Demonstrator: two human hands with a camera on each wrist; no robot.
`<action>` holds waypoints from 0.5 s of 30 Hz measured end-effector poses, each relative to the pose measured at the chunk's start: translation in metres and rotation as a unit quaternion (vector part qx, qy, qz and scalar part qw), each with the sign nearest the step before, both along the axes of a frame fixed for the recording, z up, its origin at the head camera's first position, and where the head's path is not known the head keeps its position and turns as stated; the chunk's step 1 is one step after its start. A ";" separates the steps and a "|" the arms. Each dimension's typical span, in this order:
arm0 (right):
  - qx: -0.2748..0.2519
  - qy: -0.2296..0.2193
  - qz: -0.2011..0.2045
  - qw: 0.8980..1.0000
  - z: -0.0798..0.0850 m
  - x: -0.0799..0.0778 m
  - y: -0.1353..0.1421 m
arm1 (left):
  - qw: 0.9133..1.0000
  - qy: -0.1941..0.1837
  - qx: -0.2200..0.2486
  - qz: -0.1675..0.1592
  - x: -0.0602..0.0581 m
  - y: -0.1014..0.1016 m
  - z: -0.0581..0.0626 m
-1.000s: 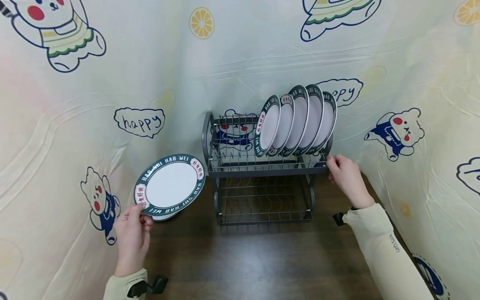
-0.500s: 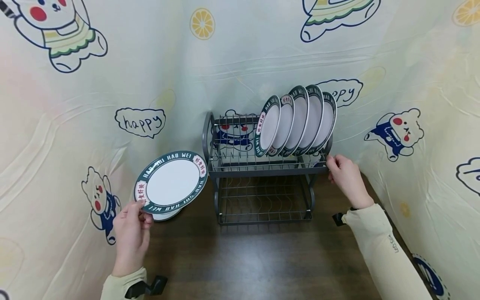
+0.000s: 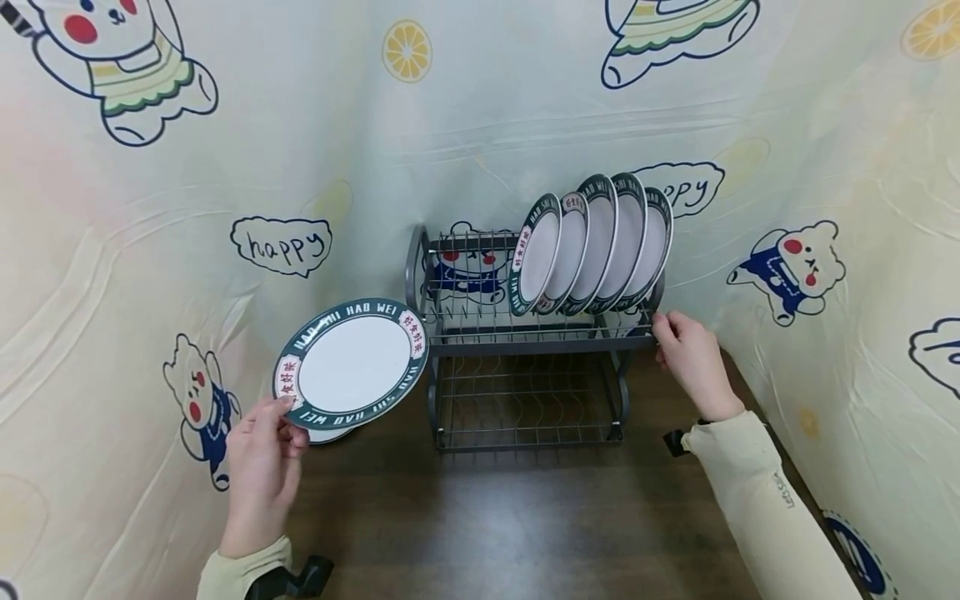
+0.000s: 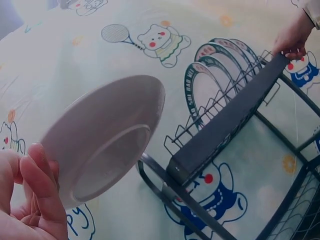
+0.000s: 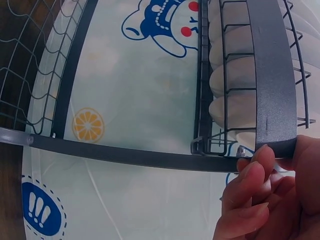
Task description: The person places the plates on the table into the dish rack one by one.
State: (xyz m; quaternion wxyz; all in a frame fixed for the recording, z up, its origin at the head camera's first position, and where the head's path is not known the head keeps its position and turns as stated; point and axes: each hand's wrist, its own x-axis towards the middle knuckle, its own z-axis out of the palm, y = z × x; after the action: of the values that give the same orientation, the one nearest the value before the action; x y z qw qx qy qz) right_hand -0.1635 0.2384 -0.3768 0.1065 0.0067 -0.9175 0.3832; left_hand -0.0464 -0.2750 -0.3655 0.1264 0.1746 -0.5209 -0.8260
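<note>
In the head view my left hand [image 3: 258, 471] pinches the lower left rim of a white plate [image 3: 356, 367] with a green lettered border. The plate is held tilted beside the left end of a grey two-tier dish rack [image 3: 540, 346]; its pale underside [image 4: 110, 145] faces the left wrist camera. My right hand [image 3: 693, 362] grips the rack's upper front right corner, with thumb and fingers around the bar [image 5: 275, 75] in the right wrist view. Several matching plates [image 3: 536, 258] stand on edge in the right part of the upper tier.
Another plate [image 3: 327, 435] shows partly beneath the held one, on the dark wooden table [image 3: 517, 525]. The rack's lower wire tier [image 3: 525, 400] holds no plates. A pale cloth [image 3: 480, 125] with cartoon bears surrounds the table at the back and sides.
My left hand has brought the plate slightly up and to the right, so its right edge now overlaps the rack's left end. The right hand stays on the rack's corner.
</note>
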 end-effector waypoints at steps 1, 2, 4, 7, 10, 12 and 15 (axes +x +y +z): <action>-0.002 0.002 -0.001 1.000 -0.001 0.000 0.000 | 1.000 0.004 0.000 -0.005 0.000 0.000 0.001; -0.003 0.004 -0.001 1.000 -0.001 0.000 0.000 | 1.000 0.008 0.000 -0.010 0.001 0.001 0.001; -0.004 0.008 -0.003 1.000 -0.002 0.001 -0.001 | 1.000 0.015 -0.003 -0.016 0.001 0.002 0.002; -0.007 0.012 -0.008 1.000 -0.003 0.001 -0.002 | 0.999 0.024 -0.008 -0.022 0.002 0.005 0.004; -0.010 0.016 -0.012 1.000 -0.004 0.001 -0.003 | 0.999 0.030 -0.010 -0.023 0.002 0.009 0.005; -0.011 0.019 -0.015 1.000 -0.004 0.000 -0.003 | 0.999 0.037 -0.009 -0.027 0.001 0.012 0.006; -0.014 0.025 -0.019 0.999 -0.005 0.000 -0.003 | 0.998 0.048 -0.010 -0.035 -0.001 0.018 0.008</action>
State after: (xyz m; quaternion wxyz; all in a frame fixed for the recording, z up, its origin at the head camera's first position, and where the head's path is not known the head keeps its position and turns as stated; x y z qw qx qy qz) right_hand -0.1634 0.2352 -0.3822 0.1370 -0.0029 -0.9092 0.3932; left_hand -0.0478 -0.2575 -0.3580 0.1239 0.1151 -0.5282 -0.8321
